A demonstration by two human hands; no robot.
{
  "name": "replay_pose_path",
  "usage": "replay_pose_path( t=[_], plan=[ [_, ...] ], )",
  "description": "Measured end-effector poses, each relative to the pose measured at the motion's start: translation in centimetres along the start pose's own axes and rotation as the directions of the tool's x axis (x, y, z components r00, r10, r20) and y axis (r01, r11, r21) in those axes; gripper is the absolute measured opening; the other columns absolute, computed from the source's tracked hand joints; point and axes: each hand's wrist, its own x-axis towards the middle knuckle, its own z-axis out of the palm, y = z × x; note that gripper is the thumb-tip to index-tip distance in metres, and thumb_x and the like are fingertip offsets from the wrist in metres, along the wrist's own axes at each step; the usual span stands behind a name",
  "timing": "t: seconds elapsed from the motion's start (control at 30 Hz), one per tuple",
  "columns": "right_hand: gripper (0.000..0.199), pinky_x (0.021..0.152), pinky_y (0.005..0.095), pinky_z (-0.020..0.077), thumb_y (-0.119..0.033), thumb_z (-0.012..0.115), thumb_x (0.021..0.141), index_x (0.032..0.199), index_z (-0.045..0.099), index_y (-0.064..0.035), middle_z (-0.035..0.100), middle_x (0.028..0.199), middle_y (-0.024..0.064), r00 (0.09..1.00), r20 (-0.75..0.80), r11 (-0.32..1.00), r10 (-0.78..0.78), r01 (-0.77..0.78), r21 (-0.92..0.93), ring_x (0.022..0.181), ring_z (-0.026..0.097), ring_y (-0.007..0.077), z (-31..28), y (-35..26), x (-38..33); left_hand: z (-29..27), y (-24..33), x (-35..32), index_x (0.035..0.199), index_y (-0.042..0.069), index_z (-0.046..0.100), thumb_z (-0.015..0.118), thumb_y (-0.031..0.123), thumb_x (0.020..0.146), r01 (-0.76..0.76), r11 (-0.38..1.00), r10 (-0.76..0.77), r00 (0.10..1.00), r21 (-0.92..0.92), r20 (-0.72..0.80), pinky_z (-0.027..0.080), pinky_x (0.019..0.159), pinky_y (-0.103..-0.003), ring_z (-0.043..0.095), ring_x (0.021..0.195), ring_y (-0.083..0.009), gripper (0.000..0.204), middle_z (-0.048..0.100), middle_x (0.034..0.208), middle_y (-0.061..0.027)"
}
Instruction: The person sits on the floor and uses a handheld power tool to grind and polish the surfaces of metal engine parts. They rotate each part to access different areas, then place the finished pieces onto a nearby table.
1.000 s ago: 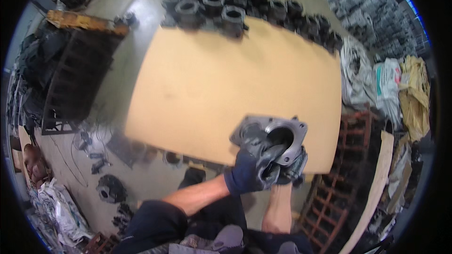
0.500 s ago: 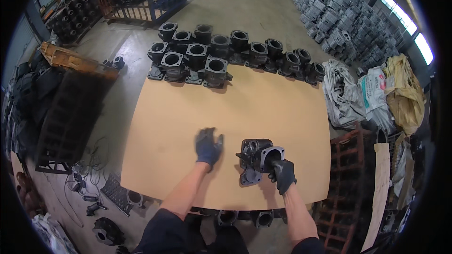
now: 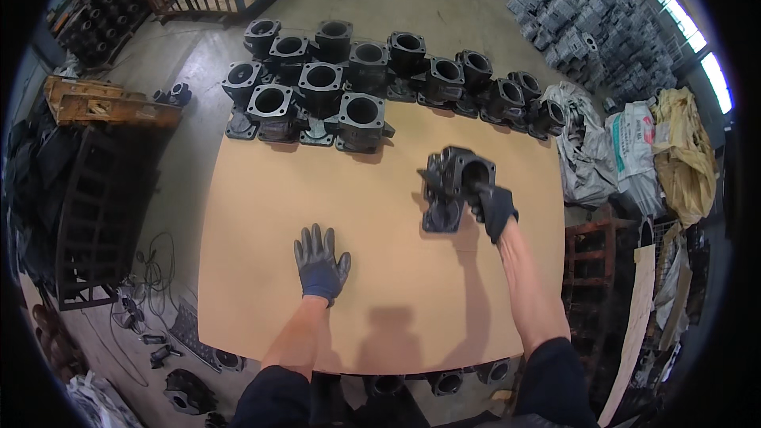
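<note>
Metal casting, dark with a big round hole, sits near the middle of the wooden board, toward two o'clock, with the right hand gripping its rim. Left hand lies flat, fingers spread, at seven o'clock. Many castings already stand in rows at twelve o'clock; this one looks not yet placed with them.
</note>
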Motion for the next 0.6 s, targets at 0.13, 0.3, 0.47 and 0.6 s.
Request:
replay_pose_path(
  t=[0.13,0.3,0.47,0.6],
  plan=[
    [0.018,0.041,0.0259,0.0358,-0.024,0.065,0.090,0.079,0.065,-0.0098,0.055,0.061,0.0016,0.999,0.045,0.999,0.007,-0.009,0.049,0.046,0.048,0.0113,4.0,-5.5,3.7,0.0,-0.3,0.3,0.147,0.007,0.047,0.059,0.043,0.091,0.005,1.000,-0.004,1.000,-0.009,0.017,0.014,0.120,-0.059,0.023,0.149,-0.0452,0.068,0.033,0.159,-0.0238],
    [0.016,0.041,0.0256,0.0351,-0.021,0.065,0.090,0.079,0.065,-0.0091,0.055,0.060,0.0018,0.996,0.086,1.000,-0.022,0.020,0.024,0.046,0.047,0.0115,7.7,-8.6,8.5,-0.4,-0.3,0.5,0.147,0.007,0.047,0.060,0.044,0.090,0.007,1.000,-0.006,0.999,-0.022,0.041,0.014,0.120,-0.060,0.023,0.149,-0.0457,0.069,0.034,0.158,-0.0240],
    [0.014,0.043,0.0272,0.0366,-0.022,0.068,0.088,0.082,0.068,-0.0096,0.056,0.060,0.0025,0.991,0.132,1.000,0.026,-0.024,-0.020,0.046,0.048,0.0120,10.0,-9.5,12.5,-0.1,-0.6,0.6,0.147,0.008,0.047,0.060,0.045,0.090,0.011,0.999,-0.009,0.999,-0.045,0.045,0.015,0.119,-0.061,0.025,0.148,-0.0463,0.069,0.034,0.157,-0.0245],
    [0.016,0.044,0.0271,0.0369,-0.026,0.068,0.089,0.084,0.069,-0.0107,0.055,0.059,0.0020,0.994,0.097,0.996,0.059,-0.052,-0.075,0.046,0.048,0.0124,11.3,-9.4,14.6,0.0,-0.4,0.8,0.145,0.009,0.050,0.060,0.047,0.091,-0.003,1.000,0.003,1.000,-0.013,0.030,0.020,0.117,-0.062,0.030,0.145,-0.0467,0.067,0.037,0.156,-0.0238]
  ],
)
